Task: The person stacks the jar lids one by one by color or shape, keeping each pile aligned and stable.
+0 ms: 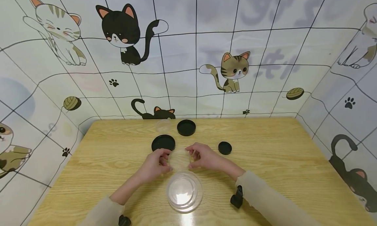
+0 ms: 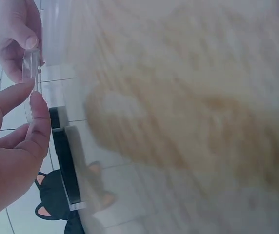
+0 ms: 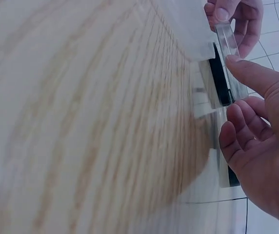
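Both hands hold a clear round plastic lid [image 1: 179, 159] by its opposite edges, above the wooden table. My left hand [image 1: 155, 164] pinches its left side between thumb and fingers. On the opposite side, my right hand [image 1: 205, 158] grips the rim the same way. The left wrist view shows the clear lid [image 2: 31, 73] edge-on as a thin, shallow disc. Nearer to me lies a stack of clear round plastic pieces [image 1: 184, 191], the smaller on the larger. Just behind the left fingers is a black round lid [image 1: 163, 143].
Another black round lid [image 1: 186, 127] sits near the table's back edge, beside a small clear disc [image 1: 163, 125]. To the right of the right hand is a smaller black disc [image 1: 225, 148]. A cat-patterned cloth [image 1: 182, 85] rises behind the wooden table [image 1: 265, 173].
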A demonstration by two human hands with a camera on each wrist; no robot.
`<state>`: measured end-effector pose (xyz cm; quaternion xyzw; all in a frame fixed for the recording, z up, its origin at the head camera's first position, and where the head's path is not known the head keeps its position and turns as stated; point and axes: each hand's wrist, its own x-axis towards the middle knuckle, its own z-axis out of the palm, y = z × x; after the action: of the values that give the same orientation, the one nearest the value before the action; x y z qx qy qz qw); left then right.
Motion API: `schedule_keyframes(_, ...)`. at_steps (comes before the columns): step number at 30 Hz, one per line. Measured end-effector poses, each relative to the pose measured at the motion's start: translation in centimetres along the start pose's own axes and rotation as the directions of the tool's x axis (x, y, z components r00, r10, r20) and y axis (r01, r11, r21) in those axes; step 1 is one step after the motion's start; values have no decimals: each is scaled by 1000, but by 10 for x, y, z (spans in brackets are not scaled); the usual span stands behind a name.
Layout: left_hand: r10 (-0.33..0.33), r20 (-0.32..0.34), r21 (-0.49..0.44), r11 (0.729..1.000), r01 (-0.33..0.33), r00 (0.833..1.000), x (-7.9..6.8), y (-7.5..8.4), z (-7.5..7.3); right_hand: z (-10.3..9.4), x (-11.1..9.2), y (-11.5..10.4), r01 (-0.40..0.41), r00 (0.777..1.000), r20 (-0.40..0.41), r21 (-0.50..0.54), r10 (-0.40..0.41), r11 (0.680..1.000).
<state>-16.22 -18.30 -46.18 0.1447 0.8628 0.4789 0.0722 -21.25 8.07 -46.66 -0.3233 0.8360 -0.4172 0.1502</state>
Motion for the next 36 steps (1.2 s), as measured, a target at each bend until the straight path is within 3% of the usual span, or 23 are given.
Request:
schedule_keyframes(7,47,20,-18,999,-47,999,-12,11,-4,-6,-12,-12,78,997,-10,-32,-78,996)
schedule_keyframes(15,103,77,-66,993,-98,992,-37,20,-2,-4,-32,-29,102,994,52,-32,-101,994)
schedule_keyframes(23,78,140,-56,996,-71,987,-57,25,3,11,-47,-36,78,991,109,10,-78,997)
schedule_keyframes(36,97,145,-15,995,-96,985,-68,17,14,25,-53,-32,74,990,119,-17,-72,997)
